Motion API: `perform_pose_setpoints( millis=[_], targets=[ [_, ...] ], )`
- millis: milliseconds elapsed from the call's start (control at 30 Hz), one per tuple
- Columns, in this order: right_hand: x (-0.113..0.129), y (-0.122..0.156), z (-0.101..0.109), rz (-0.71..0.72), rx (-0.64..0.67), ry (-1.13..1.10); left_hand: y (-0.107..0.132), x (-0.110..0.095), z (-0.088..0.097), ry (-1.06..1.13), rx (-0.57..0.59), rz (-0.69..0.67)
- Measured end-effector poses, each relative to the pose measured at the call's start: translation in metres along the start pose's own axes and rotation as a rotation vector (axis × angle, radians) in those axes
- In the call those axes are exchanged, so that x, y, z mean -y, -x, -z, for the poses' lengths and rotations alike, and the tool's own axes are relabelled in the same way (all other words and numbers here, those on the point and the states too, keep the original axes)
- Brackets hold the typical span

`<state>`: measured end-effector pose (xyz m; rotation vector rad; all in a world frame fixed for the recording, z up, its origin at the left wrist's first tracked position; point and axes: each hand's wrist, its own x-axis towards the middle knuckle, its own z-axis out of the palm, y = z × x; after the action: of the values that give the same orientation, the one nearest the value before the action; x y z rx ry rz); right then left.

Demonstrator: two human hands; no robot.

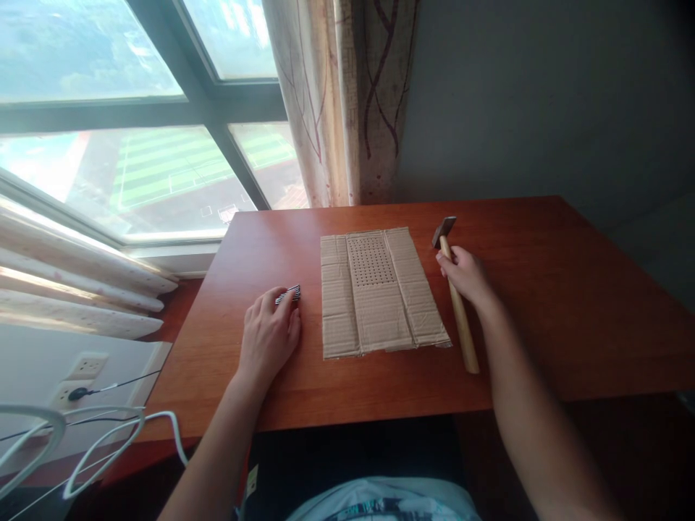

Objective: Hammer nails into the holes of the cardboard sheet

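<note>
My right hand (465, 273) is closed around the upper part of a hammer's wooden handle. The hammer (460, 318) has a dark metal head pointing away from me, and its handle end comes back toward the near side of the table. My left hand (270, 329) rests low over the table with bent fingers on a small bundle of thin, dark and shiny strips (292, 292). Part of that bundle is hidden under the fingers. Between my hands lies a flat cardboard sheet (383, 318), creased lengthwise, with a grid of small dark dots or holes in its far middle panel.
The reddish-brown wooden table (548, 304) extends to the right of the hammer. Behind it stand a patterned curtain (337, 108) and a grey wall. At the left are a window, wall sockets (79, 380) with a black plug, and loops of white cable (177, 427).
</note>
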<state>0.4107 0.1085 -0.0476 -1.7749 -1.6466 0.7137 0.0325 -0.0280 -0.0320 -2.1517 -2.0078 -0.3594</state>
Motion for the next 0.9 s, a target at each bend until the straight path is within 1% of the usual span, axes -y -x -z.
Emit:
perform_pose_setpoints(
  millis=[133,333,500,567,700,900],
  targets=[
    [-0.001,-0.001,0.0,0.002,0.0,0.004,0.002,0.007,0.004,-0.038,-0.03,0.025],
    [-0.003,-0.002,-0.001,0.006,-0.002,0.013,0.0,0.022,0.004,-0.093,0.002,-0.019],
    [-0.004,-0.002,0.0,0.009,0.006,0.01,-0.005,0.021,0.007,-0.128,0.041,-0.061],
    [-0.004,-0.002,0.0,0.008,0.005,0.009,-0.006,0.018,0.012,-0.139,0.091,-0.056],
    [-0.004,-0.002,0.0,0.014,0.0,0.009,-0.007,0.015,0.022,-0.181,0.254,-0.004],
    [0.0,0.0,0.001,0.035,0.006,-0.014,-0.009,0.014,0.031,-0.229,0.37,0.012]
  ],
)
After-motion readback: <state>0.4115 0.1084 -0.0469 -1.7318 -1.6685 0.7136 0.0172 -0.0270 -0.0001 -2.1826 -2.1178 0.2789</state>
